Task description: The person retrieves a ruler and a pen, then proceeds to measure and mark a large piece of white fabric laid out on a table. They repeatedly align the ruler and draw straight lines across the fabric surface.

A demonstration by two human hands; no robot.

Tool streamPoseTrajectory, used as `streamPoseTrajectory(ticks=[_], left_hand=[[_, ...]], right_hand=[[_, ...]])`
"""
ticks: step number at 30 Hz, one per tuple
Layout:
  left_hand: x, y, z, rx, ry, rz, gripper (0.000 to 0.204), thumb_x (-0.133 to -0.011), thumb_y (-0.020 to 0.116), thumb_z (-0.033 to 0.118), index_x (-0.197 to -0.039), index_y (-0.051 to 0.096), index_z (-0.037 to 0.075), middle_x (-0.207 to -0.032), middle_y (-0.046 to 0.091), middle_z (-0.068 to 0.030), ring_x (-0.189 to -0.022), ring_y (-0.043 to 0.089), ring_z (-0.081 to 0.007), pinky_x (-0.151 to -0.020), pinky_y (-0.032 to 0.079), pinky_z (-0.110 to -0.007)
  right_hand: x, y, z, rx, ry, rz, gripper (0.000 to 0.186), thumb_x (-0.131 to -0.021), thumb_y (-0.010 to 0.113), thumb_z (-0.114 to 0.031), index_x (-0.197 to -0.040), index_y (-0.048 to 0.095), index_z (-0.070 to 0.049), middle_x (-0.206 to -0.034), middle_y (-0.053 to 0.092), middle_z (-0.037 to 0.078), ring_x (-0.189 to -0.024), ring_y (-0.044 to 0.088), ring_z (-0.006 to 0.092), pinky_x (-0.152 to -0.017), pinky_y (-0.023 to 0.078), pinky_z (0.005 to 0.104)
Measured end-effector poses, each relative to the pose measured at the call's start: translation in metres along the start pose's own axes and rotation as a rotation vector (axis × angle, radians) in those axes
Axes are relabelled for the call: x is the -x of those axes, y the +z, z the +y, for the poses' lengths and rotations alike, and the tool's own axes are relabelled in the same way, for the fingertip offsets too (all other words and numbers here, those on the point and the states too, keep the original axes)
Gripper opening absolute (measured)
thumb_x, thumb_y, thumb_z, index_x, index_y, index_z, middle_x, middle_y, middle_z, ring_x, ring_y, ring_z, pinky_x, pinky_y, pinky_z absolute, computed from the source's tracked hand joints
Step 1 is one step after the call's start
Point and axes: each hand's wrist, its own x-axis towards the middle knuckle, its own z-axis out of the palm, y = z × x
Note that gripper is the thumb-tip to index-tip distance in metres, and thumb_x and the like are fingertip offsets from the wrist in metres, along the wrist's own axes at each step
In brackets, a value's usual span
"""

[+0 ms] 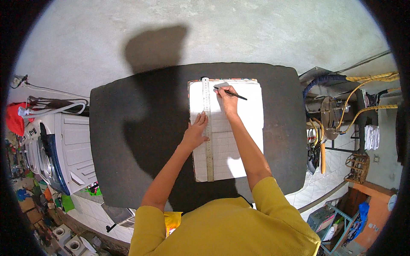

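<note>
An open ledger-like book (250, 128) with ruled white pages lies on the dark table (282, 141). A long pale ruler (209, 162) stands lengthwise across its left part, running from the far edge to the near edge. My left hand (197, 133) rests flat on the ruler and the page's left side, fingers stretched out, holding nothing. Toward the far end of the page, my right hand (229, 100) is closed around a black pen (240, 97). The pen's tip points left, close to the ruler's right edge.
A grey wall (256, 34) rises beyond the table. To the left stands a white washing machine (77, 141) with a grey hose (64, 110). On the right are yellow cables (369, 79), a round metal lid (331, 117) and a blue-framed rack (337, 226).
</note>
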Motion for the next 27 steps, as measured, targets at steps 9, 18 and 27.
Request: streamPoseTrajectory(ticks=[9, 18, 27], left_hand=[[0.001, -0.002, -0.001, 0.013, 0.005, -0.01, 0.09, -0.063, 0.075, 0.023, -0.138, 0.025, 0.01, -0.149, 0.011, -0.0052, -0.136, 0.014, -0.0247, -0.104, 0.022, -0.057], [0.0, 0.002, 0.001, -0.065, 0.052, -0.006, 0.09, -0.062, 0.076, 0.023, -0.136, 0.028, 0.009, -0.148, 0.014, -0.0066, -0.135, 0.015, -0.0308, -0.098, 0.026, -0.064], [0.0, 0.001, 0.004, -0.063, 0.029, -0.038, 0.091, -0.061, 0.076, 0.027, -0.137, 0.029, 0.011, -0.148, 0.013, -0.004, -0.135, 0.011, -0.0332, -0.098, 0.02, -0.068]], right_hand=[[-0.006, 0.006, 0.002, 0.027, -0.033, 0.009, 0.008, -0.078, 0.058, 0.001, -0.077, 0.05, 0.0, -0.07, 0.058, 0.007, -0.065, 0.057, 0.0128, -0.065, 0.047, 0.025], [-0.021, 0.002, 0.021, 0.391, -0.278, 0.012, 0.009, -0.075, 0.061, -0.003, -0.072, 0.053, 0.0, -0.068, 0.06, 0.008, -0.063, 0.058, 0.0112, -0.06, 0.047, 0.0239], [-0.03, 0.0, 0.022, 0.572, -0.331, -0.028, 0.013, -0.07, 0.063, -0.008, -0.072, 0.053, 0.0, -0.064, 0.059, 0.011, -0.057, 0.055, 0.0172, -0.057, 0.046, 0.0307]])
